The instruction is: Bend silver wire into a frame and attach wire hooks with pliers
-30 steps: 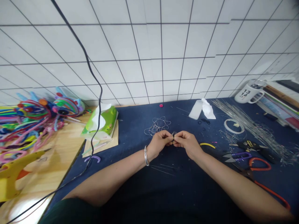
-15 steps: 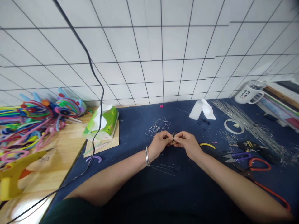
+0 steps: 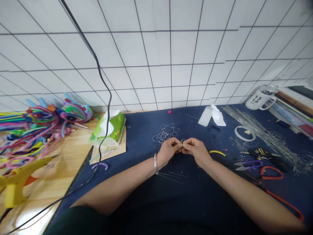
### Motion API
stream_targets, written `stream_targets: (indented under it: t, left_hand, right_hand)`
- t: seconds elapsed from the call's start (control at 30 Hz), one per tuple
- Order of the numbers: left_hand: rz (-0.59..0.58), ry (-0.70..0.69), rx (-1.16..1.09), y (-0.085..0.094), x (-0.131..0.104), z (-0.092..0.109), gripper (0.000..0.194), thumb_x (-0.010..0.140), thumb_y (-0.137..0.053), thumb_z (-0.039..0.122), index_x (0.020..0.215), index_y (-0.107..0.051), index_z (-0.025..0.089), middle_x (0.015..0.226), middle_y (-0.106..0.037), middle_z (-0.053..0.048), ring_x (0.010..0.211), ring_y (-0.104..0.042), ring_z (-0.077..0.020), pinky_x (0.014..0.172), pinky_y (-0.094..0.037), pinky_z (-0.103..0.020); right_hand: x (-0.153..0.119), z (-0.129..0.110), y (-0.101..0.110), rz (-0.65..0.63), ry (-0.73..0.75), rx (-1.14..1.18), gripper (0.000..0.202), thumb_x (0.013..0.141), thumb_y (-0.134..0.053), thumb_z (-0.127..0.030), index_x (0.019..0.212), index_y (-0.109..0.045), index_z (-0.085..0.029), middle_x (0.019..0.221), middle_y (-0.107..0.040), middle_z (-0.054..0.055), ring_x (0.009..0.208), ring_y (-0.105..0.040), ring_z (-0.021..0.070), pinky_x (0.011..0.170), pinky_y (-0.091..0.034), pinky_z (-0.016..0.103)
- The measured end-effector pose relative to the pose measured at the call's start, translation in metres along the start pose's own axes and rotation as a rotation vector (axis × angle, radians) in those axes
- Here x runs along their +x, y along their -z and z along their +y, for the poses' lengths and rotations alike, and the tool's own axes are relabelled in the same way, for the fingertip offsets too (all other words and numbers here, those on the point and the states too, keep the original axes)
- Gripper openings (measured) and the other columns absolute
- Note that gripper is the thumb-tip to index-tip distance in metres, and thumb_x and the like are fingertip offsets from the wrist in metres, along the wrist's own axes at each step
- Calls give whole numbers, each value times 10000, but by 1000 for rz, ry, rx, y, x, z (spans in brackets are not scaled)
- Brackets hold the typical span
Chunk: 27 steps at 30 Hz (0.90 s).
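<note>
My left hand (image 3: 169, 151) and my right hand (image 3: 197, 151) meet fingertip to fingertip over the dark blue cloth (image 3: 144, 130). Both are closed in a pinch on a small loop of thin wire (image 3: 183, 140), whose lower part is hidden by the fingers. Just beyond my left hand lies a loose tangle of thin wire (image 3: 166, 132). Several straight wires (image 3: 172, 178) lie on the cloth below my hands. A yellow curved piece (image 3: 217, 152) rests right of my right hand.
At right lie purple snips (image 3: 250, 164), red-handled pliers (image 3: 272, 173), a wire spool (image 3: 245, 133) and a wire bundle (image 3: 256, 127). A mug (image 3: 260, 99) stands behind. Left are a tissue pack (image 3: 114, 129), a yellow glue gun (image 3: 22, 179) and a hanging black cable (image 3: 110, 98).
The view has shifted slightly, so things on the left appear a little farther right. My hands keep the same pinch, with no clear movement.
</note>
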<state>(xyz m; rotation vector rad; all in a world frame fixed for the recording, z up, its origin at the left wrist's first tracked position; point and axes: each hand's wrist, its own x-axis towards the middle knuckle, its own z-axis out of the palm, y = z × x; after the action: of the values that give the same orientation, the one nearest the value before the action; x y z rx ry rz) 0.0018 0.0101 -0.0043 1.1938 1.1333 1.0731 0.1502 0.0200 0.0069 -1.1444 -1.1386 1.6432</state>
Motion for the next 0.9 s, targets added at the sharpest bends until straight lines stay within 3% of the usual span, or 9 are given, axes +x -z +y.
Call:
stream_targets:
  t: [0.27,0.5,0.9]
  left_hand:
    - [-80,80,16,10,2,12,209,745,-559,341,808,-565,143,679,-590,-22,623,-574,-110,568,-457,-226]
    - [-2,48,78,21,9,14,217,774,-510,360,836,-560,158,685,-577,-15,601,-569,-103,526,-445,-203]
    - [28,-81,315,25,13,16,108,732,-537,254,782,-595,178,656,-587,6,540,-544,-95,518,-414,-203]
  right_hand:
    - [8,-11,13,-22,26,-124,261,628,-651,-364,763,-574,-154,659,-599,6,607,-586,128,635,-503,314]
    - [21,-22,33,56,27,-146,267,629,-658,-360,786,-568,-164,691,-599,14,635,-601,140,629,-509,306]
    - [16,-15,20,-45,-14,-287,229,639,-640,-307,805,-569,-166,634,-604,8,586,-600,138,560,-510,290]
